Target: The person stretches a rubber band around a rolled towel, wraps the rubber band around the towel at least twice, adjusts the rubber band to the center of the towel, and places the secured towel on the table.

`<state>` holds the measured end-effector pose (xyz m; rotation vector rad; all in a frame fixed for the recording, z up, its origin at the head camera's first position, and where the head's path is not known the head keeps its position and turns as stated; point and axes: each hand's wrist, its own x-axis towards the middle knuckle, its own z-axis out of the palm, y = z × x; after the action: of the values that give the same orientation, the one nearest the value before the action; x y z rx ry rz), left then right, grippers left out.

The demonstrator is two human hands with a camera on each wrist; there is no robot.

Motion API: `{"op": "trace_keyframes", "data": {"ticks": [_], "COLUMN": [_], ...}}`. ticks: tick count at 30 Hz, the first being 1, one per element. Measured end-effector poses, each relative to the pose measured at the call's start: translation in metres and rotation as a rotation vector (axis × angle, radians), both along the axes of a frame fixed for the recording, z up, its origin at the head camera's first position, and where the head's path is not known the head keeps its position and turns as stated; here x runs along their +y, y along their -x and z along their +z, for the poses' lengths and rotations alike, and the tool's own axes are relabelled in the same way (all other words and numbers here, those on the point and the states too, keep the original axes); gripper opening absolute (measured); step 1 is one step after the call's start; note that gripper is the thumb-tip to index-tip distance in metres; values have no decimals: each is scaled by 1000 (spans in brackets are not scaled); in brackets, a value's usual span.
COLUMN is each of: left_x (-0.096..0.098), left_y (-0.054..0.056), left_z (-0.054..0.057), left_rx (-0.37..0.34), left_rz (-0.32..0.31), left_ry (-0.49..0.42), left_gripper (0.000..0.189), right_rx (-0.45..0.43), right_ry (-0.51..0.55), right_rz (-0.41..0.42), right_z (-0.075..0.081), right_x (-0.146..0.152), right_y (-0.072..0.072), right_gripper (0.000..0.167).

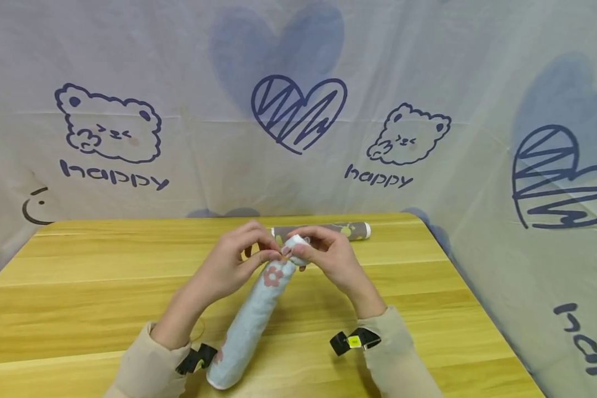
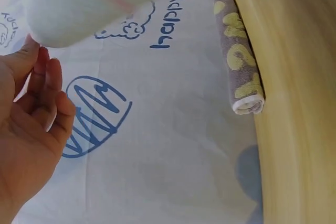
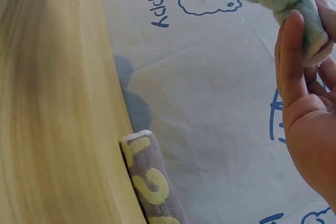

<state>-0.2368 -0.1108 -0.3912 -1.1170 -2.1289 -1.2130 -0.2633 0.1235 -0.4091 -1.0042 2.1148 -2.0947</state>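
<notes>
A light blue rolled towel [image 1: 251, 320] with pink flowers slants up from the near side of the table, its top end between both hands. My right hand [image 1: 330, 260] grips that white-tipped end, thumb in front and fingers behind; the right wrist view shows the roll pinched in just below its tip. At this narrowed spot my left hand [image 1: 231, 262] pinches with thumb and forefinger, and a small orange-yellow strand shows there; I cannot tell whether the fingertips hold the strand or the cloth. In the left wrist view the roll hides part of the left fingertips.
Behind the hands, a grey-brown rolled towel [image 1: 355, 230] with yellow figures lies near the far edge of the wooden table [image 1: 104, 276]. A thin yellowish loop [image 1: 199, 330] shows by the left wrist. A printed curtain [image 1: 204, 166] hangs behind and to the right.
</notes>
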Motion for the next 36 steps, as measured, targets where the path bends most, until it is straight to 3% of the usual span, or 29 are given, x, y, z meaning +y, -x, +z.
{"op": "trace_keyframes", "data": {"ticks": [4, 8, 16, 21, 28, 34, 36], "left_x": [3, 5, 6, 9, 20, 30, 32], "left_y": [0, 0, 0, -1, -6, -10, -11], "left_z": [1, 0, 0, -1, -9, -10, -10], "left_rx": [163, 303, 430, 400, 246, 148, 124], "left_rz": [-17, 35, 123, 156, 232, 157, 130], "left_ry": [-20, 6, 65, 111, 305, 380, 387], "left_gripper": [24, 25, 21, 18, 12, 13, 13], "right_rx": [-32, -68, -110, -115, -167, -194, -204], "right_ry": [36, 83, 179, 182, 179, 143, 147], "right_rz": [-1, -30, -67, -96, -225, -365, -376], "right_z": [1, 1, 0, 2, 0, -3, -3], "right_x": [-2, -5, -15, -18, -24, -13, -9], "right_y": [-1, -3, -7, -10, -8, 3, 5], "right_gripper": [41, 31, 20, 21, 21, 21, 22]}}
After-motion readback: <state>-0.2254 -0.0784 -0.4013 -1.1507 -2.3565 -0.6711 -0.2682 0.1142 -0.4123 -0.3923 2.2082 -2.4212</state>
